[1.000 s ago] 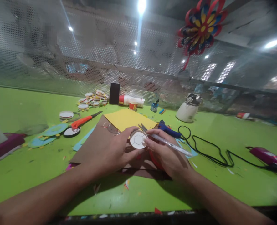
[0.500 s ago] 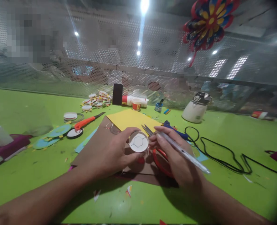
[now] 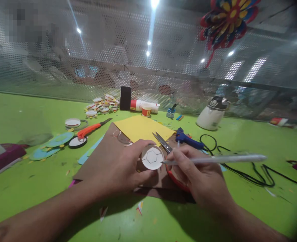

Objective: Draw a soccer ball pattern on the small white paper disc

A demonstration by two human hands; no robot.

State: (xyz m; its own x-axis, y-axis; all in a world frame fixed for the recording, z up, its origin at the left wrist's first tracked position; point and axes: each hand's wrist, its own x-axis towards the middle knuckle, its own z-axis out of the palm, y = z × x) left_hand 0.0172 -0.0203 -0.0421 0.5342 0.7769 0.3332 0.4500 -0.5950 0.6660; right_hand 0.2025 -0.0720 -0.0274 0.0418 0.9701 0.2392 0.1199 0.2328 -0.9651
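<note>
Between the thumb and fingers of my left hand (image 3: 128,166) is a small round white paper disc (image 3: 152,158), shaped like a cup bottom, with a dark hexagon and short lines drawn on it. My right hand (image 3: 198,171) is closed around a pen (image 3: 221,159), whose tip touches or nearly touches the disc's right edge. Beneath my right hand lie scissors with red handles (image 3: 175,178), their blades (image 3: 162,140) pointing to the back left. Under both hands are a brown sheet (image 3: 100,161) and a yellow sheet (image 3: 140,126).
Left are an orange-handled cutter (image 3: 89,131) and blue paper discs (image 3: 62,138). Behind stand a heap of cut cup pieces (image 3: 104,104), a black box (image 3: 125,98), a paper cup (image 3: 146,110) and an ink bottle (image 3: 170,112). Right are a blue glue gun (image 3: 188,138), black cable (image 3: 249,176) and white kettle (image 3: 211,116).
The pen has swung to nearly level, and its tip has come to the disc's right edge. My right hand has turned and shifted slightly. My left hand still holds the disc.
</note>
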